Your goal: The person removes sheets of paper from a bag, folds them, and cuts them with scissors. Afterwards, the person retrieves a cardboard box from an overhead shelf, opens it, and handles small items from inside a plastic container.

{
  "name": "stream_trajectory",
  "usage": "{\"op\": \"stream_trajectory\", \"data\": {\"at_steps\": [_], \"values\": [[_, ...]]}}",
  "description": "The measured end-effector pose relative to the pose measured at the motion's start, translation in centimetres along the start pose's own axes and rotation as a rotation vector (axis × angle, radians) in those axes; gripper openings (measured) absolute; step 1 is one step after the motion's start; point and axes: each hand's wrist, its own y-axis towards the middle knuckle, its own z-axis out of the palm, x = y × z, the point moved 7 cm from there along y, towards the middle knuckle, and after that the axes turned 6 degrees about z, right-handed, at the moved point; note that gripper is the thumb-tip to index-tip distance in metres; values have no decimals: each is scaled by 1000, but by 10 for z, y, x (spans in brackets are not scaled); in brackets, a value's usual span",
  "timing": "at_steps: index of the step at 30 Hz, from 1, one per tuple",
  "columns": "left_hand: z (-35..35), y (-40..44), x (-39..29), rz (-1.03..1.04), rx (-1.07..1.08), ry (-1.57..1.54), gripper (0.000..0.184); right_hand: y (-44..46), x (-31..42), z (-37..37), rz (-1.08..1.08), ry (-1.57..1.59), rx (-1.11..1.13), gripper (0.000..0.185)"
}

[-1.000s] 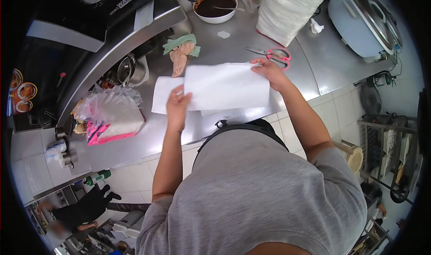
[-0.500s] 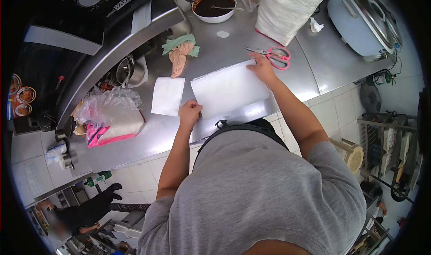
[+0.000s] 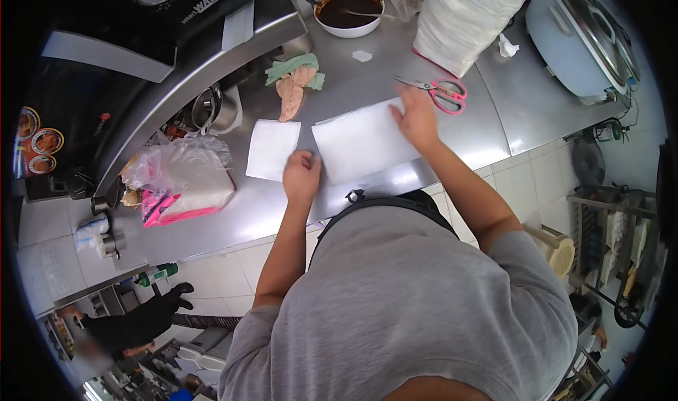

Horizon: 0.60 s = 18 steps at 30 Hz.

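Observation:
A stack of white paper sheets lies on the steel counter in front of me. My right hand rests over its right end, slightly blurred, with thumb and fingers apart. Curled fingers close my left hand at the stack's left edge; whether they pinch anything is hidden. Just left of that hand lies a smaller white stack of paper. Pink-handled scissors lie beyond my right hand, their blades pointing left.
Crumpled green and peach cloths lie behind the small stack. Farther back are a bowl of dark sauce and a large plastic-wrapped pack. An open plastic bag sits left, a lidded cooker right. Another person stands lower left.
My right hand has slid down and inward over the sheets, away from their top right corner. My left fingers have curled in more at the left edge. The whole view has shifted slightly.

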Motion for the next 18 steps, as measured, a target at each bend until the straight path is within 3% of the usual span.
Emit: {"op": "stream_trajectory", "data": {"at_steps": [2, 5, 7, 13, 18], "values": [[-30, -2, -6, 192, -232, 211, 30, -27, 31, 14, -189, 103, 127, 54], [-32, 3, 33, 43, -133, 291, 34, -83, 49, 57, -356, -73, 461, 66], [-37, 5, 40, 82, -166, 317, 26, -98, 55, 51, -360, -94, 422, 67], [-31, 16, 71, -63, -164, -138, 16, -94, 58, 50, -336, -126, 400, 67], [-20, 17, 95, -321, -117, -472, 18, -92, 57, 55, -313, -136, 374, 67]]}}
